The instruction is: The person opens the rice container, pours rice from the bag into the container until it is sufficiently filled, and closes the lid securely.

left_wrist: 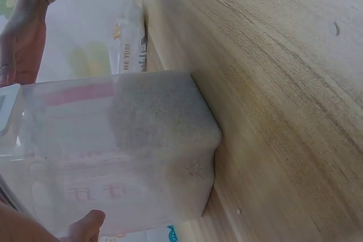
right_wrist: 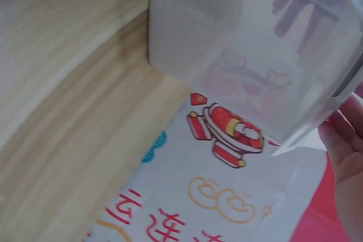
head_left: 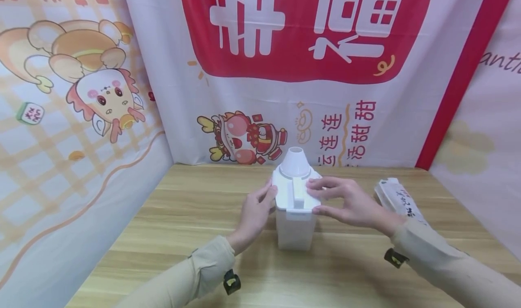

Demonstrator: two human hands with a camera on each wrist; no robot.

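A translucent white container [head_left: 295,229] stands on the wooden table [head_left: 183,235], and pale grain fills its lower part [left_wrist: 153,123]. It has a white lid [head_left: 299,205] with a funnel-shaped white cup [head_left: 296,162] at its far end. My left hand [head_left: 266,200] grips the container's left side at the lid, and its thumb [left_wrist: 88,222] lies against the wall. My right hand [head_left: 325,198] rests on the lid's right side with its fingers stretched flat. Those fingers [right_wrist: 349,157] show beside the container [right_wrist: 238,43] in the right wrist view.
A white printed bag [head_left: 399,199] lies on the table to the right, close behind my right forearm. Printed cloth banners [head_left: 285,95] close off the table on the left, back and right. Bare wood stretches in front of and left of the container.
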